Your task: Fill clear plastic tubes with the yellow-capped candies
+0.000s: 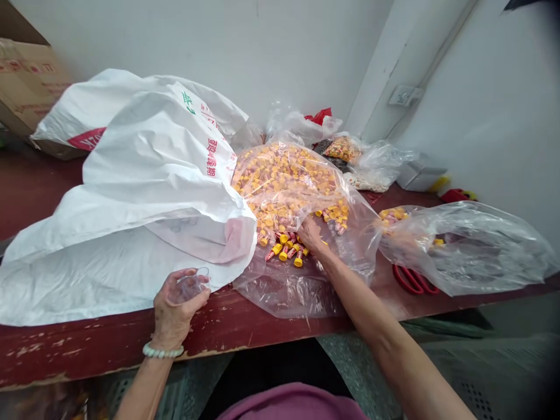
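My left hand (170, 312), a beaded bracelet on its wrist, holds a small clear plastic cup (192, 284) near the table's front edge. The fingers are wrapped round the cup, beside the mouth of a large white sack (149, 157). My right hand (311, 234) reaches into a big clear plastic bag (301, 297). Many tiny red-patterned bottles with yellow caps (284, 169) fill the bag, and several lie loose by its opening under my right hand. The fingertips of that hand are hidden among the little bottles.
On the right lie another clear bag (490, 251) and red-handled scissors (413, 280) on the worn red table (109, 338). More plastic bags (376, 166) and a white box (420, 172) stand along the wall. A cardboard box (32, 81) is at the back left.
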### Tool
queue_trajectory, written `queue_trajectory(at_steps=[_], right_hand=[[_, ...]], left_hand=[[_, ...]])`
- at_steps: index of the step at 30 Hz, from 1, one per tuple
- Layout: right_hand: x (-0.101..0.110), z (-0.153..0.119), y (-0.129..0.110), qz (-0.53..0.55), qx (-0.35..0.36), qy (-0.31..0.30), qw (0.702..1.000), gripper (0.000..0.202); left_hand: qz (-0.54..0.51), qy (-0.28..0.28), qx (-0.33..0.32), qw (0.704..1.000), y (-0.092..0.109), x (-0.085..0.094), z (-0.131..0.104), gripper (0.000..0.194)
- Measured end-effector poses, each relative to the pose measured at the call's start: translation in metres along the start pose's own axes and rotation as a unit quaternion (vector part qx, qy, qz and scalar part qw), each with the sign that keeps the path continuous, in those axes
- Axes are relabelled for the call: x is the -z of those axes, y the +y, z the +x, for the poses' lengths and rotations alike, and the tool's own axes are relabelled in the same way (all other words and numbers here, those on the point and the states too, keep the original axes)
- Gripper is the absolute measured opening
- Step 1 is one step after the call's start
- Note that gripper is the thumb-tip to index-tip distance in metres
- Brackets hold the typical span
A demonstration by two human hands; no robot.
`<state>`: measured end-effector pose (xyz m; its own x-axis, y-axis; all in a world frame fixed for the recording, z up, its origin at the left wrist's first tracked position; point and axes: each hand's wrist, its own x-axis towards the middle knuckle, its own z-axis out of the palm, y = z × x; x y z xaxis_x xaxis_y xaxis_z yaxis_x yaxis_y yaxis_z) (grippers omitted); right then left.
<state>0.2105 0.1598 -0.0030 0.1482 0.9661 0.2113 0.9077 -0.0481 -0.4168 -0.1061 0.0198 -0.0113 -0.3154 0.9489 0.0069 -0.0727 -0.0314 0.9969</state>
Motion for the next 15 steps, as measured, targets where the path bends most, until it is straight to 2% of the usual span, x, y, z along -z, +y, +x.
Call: queue_trajectory(at_steps=[3, 5, 7, 10, 12, 15], right_hand=[[0.014, -0.006, 0.004, 0.016, -0.047, 0.037, 0.998, 0.032], [0.025, -0.014, 0.006, 0.018, -0.051, 0.064, 0.996, 0.029], [0.036, -0.029, 0.003, 0.035, -0.029, 0.094, 0.995, 0.027], [0.047, -0.071, -0.014, 0.153, 0.040, 0.124, 0.980, 0.030], [0.049, -0.104, -0.034, 0.244, 0.104, 0.089, 0.960, 0.028], [0.043, -0.144, -0.066, 0.304, 0.217, 0.012, 0.928, 0.023]], left_hand=[[0.014, -0.028, -0.011, 0.999, -0.001, -0.003, -0.005, 0.048], [0.017, -0.045, -0.013, 0.999, 0.000, -0.008, -0.009, 0.048], [0.020, -0.061, -0.012, 0.998, 0.002, -0.014, -0.015, 0.048], [0.034, -0.099, -0.021, 0.994, 0.003, -0.024, -0.022, 0.047], [0.065, -0.130, -0.044, 0.988, 0.002, -0.031, -0.026, 0.045], [0.132, -0.159, -0.095, 0.974, 0.000, -0.038, -0.030, 0.041]])
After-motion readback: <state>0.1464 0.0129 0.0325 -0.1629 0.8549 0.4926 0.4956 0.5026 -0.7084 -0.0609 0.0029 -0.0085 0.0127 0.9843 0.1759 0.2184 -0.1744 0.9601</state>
